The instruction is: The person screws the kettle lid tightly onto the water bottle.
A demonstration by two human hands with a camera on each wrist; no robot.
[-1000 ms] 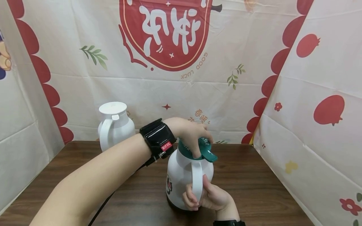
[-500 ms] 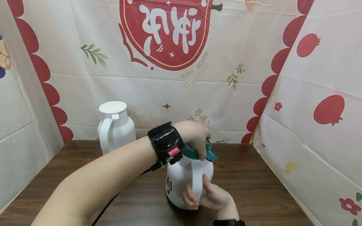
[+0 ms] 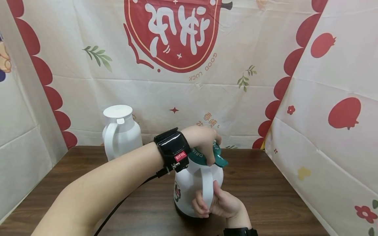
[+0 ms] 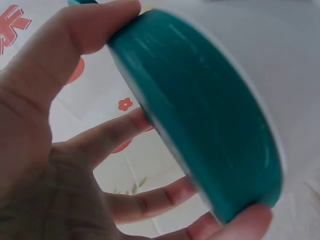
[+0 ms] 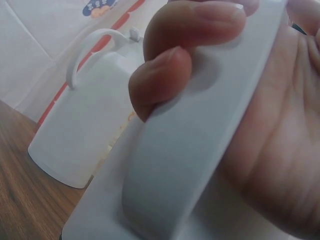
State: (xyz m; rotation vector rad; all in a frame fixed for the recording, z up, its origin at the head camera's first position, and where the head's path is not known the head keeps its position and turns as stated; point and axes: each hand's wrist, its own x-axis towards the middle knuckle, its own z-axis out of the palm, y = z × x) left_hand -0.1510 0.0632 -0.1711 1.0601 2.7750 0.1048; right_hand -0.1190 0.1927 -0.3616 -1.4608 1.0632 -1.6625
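A white thermos jug (image 3: 191, 183) with a dark base stands upright on the wooden table. On its top sits a green lid (image 4: 200, 110) with white lettering and a jutting tab (image 3: 221, 161). My left hand (image 3: 202, 139) grips the rim of that lid from above; in the left wrist view the thumb and other fingers spread around its edge. Lower down, my right hand (image 3: 222, 205) holds the jug's white handle (image 5: 200, 130), its fingers curled round it. Part of the lid is hidden behind the left hand.
A second white jug (image 3: 125, 136), with a white lid, stands at the back left, partly behind my left forearm. A black cable (image 3: 125, 200) trails from the left wrist strap (image 3: 172, 149). Printed cloth walls (image 3: 295, 131) enclose the table (image 3: 254, 177) at the back and sides.
My left hand and wrist have shifted slightly right and turned over the lid, with the fingers drawn in closer. The right hand keeps its hold on the handle, and the jug stays in place.
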